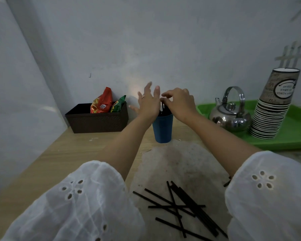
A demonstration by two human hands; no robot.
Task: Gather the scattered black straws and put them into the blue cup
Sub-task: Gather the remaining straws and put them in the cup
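Note:
A blue cup (pixel 162 129) stands upright in the middle of the wooden table (pixel 59 162). A few black straws (pixel 162 108) stick up inside it. My right hand (pixel 179 101) hovers over the cup's rim, its fingertips curled and pinching the tops of those straws. Just left of the rim is my left hand (pixel 148 101), fingers spread and straight, holding nothing. Several more black straws (pixel 182 207) lie crossed in a loose pile near the table's front edge, between my white sleeves.
A dark brown basket (pixel 97 122) with two snack packets (pixel 102 101) sits at the back left by the wall. At the right, a green tray (pixel 294 136) carries a steel kettle (pixel 230 115) and a tall stack of paper cups (pixel 271 112).

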